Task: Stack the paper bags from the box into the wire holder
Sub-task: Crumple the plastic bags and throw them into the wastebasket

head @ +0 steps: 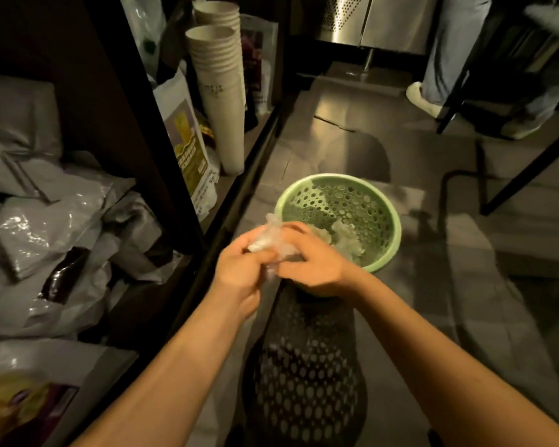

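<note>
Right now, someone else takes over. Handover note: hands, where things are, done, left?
Left hand: closed on a crumpled clear plastic wrapper.
Right hand: pinching the same wrapper from the other side, both hands just in front of the green perforated basket on the floor.
In the basket: more crumpled clear plastic.
Below the hands: a dark perforated basket.
On the shelf to the left: paper cup stacks.
No paper bags, box or wire holder in view, so no stacking shows as done; all of it appears left.
</note>
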A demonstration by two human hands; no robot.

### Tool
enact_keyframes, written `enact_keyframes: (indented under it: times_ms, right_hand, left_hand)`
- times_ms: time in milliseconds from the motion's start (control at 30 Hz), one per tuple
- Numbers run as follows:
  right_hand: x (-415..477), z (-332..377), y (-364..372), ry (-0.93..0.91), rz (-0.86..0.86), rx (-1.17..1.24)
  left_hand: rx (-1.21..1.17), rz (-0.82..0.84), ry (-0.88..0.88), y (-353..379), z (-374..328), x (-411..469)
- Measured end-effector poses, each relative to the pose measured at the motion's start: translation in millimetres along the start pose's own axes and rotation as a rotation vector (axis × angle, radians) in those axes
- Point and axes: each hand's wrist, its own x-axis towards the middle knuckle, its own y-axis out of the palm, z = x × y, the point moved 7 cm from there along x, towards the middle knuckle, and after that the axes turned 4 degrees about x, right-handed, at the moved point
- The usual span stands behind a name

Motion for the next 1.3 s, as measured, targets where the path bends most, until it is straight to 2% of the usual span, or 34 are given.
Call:
enact_keyframes:
  times_ms: [67, 167, 267, 333, 400, 500, 600, 667, 767, 833, 933, 1067, 1167, 1300]
  right_hand:
    - [-2, -2, -5, 0.069, 0.035, 0.302]
    - [-10, -4, -31, 0.111, -0.175, 0.777]
    - [-17, -13, -57, 0.091, -0.400, 0.856]
    - [-16, -18, -66, 0.098, -0.522, 0.767]
    - [-12, -20, -68, 0.092, -0.631, 0.478]
    - [-8, -23, -74, 0.051, -0.759, -0.036]
    - [0, -40, -85, 0.098, -0.761, -0.240]
    - [17, -68, -76, 0.248, -0.549, -0.298]
    - [30, -98, -38, 0.485, -0.064, -0.214]
    - [32, -101, -26, 0.550, 0.066, -0.133]
    - [37, -103, -31, 0.647, 0.049, -0.118]
    - [38, -95, -58, 0.569, -0.193, -0.246]
    - [33, -96, -53, 0.546, -0.131, -0.240]
    - [26, -70, -83, 0.447, -0.396, -0.160]
  left_hand:
    - [-0.014, 0.009, 0.030, 0, -5, 2]
    - [0.023, 0.047, 0.028, 15, -13, 1]
    - [0.058, 0.127, 0.037, 39, -26, -1]
    - [0.130, 0.202, 0.084, 52, -30, -1]
    - [0.210, 0.221, 0.128, 55, -29, -4]
    - [0.281, 0.118, 0.147, 40, -25, -5]
    - [0.328, 0.038, 0.123, 20, -22, -4]
    - [0.330, 0.025, 0.106, 13, -23, -4]
    - [0.294, 0.037, 0.079, 10, -25, -6]
    - [0.307, 0.045, 0.074, 7, -24, -6]
    - [0.340, 0.038, 0.069, 1, -22, -3]
    - [0.351, 0.029, 0.068, -3, -22, 2]
    - [0.364, 0.025, 0.056, -3, -20, 6]
    - [0.364, -0.018, 0.043, 1, -30, 8]
